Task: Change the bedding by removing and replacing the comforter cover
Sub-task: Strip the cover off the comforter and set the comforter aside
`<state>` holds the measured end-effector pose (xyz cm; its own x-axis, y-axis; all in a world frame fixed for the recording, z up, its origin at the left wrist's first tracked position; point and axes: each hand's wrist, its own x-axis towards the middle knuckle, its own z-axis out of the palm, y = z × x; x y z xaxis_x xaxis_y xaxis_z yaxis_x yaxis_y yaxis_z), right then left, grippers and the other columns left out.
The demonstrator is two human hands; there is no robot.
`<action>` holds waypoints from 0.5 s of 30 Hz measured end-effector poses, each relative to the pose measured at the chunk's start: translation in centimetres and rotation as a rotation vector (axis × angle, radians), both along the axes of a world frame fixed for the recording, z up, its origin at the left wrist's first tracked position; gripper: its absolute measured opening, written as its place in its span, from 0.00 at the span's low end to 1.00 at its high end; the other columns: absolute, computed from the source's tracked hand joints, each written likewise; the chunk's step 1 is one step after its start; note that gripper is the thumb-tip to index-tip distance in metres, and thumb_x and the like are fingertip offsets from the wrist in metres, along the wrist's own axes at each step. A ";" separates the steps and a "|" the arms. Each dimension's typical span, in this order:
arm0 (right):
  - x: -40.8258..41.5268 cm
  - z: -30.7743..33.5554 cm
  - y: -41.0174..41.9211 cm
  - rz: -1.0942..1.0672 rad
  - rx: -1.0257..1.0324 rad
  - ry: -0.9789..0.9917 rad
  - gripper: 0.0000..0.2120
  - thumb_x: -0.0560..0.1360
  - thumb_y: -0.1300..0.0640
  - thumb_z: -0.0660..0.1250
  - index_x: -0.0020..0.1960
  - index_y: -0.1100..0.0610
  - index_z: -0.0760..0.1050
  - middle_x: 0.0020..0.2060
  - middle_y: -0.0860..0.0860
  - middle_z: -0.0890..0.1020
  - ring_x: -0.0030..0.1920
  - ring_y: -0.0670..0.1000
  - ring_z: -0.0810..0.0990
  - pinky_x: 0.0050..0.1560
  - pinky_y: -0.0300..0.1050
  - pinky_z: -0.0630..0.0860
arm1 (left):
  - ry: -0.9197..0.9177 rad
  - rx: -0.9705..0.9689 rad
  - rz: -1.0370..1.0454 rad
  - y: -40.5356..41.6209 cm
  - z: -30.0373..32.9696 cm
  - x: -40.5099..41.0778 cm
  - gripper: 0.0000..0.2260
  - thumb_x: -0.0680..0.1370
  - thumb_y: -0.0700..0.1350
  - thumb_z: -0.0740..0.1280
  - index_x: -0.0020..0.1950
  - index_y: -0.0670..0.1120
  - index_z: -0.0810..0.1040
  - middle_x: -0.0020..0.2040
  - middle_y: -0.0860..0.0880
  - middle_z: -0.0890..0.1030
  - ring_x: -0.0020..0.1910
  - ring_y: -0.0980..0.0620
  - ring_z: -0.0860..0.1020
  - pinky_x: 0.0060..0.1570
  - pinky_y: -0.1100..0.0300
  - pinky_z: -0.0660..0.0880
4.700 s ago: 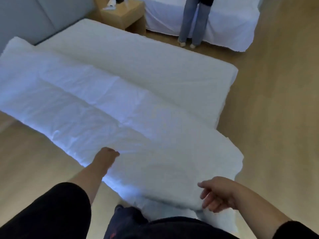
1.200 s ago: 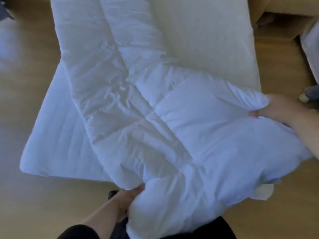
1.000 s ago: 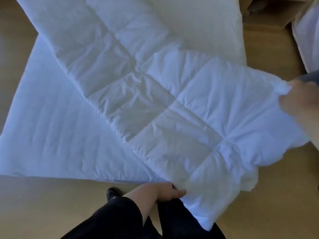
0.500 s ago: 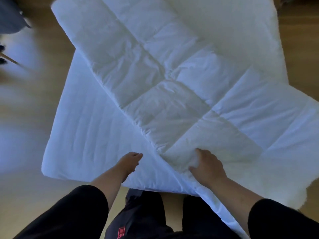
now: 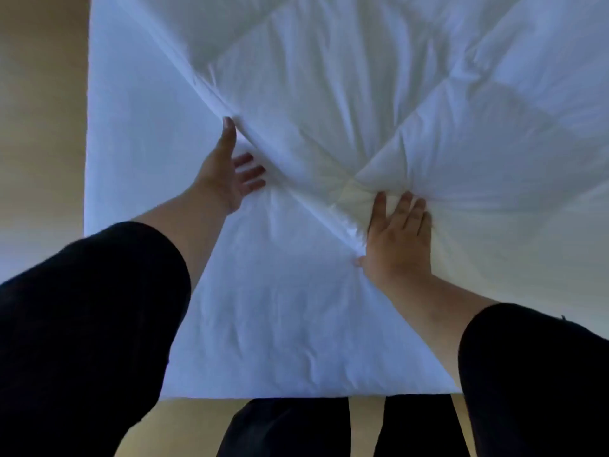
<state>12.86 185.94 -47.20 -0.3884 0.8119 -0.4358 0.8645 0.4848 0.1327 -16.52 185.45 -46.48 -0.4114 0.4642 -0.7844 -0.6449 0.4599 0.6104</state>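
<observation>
A white quilted comforter [image 5: 379, 87] lies across the upper right of the white bed sheet [image 5: 270, 318], and its edge runs diagonally from top left to my right hand. My left hand [image 5: 227, 173] is spread at that edge, thumb along the hem and fingertips slipped just under it. Palm down, my right hand [image 5: 397, 239] rests flat on the comforter near the hem. Its thumb touches the edge, and the fabric puckers in front of its fingers. Neither hand is closed around the cloth.
Wooden floor [image 5: 39, 110] shows left of the bed and below its near edge. My dark-trousered legs [image 5: 290, 427] stand against the foot of the bed. Black sleeves cover both forearms up to the elbows.
I have leaned in over the bed. The left hand moved up to the comforter's edge. The right hand let go of the hem and now lies flat on top.
</observation>
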 end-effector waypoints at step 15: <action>5.5 4.9 -1.9 0.112 0.195 0.377 0.21 0.51 0.72 0.75 0.41 0.65 0.76 0.31 0.59 0.77 0.28 0.61 0.78 0.26 0.46 0.72 | 0.247 0.051 0.109 2.3 3.9 -2.8 0.13 0.73 0.40 0.73 0.56 0.48 0.78 0.53 0.47 0.83 0.51 0.46 0.83 0.46 0.52 0.83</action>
<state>18.33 184.07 -42.29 -0.5811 0.8089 -0.0897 0.8137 0.5752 -0.0841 -19.33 187.72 -42.57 -0.6371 0.4431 -0.6307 -0.5177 0.3603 0.7760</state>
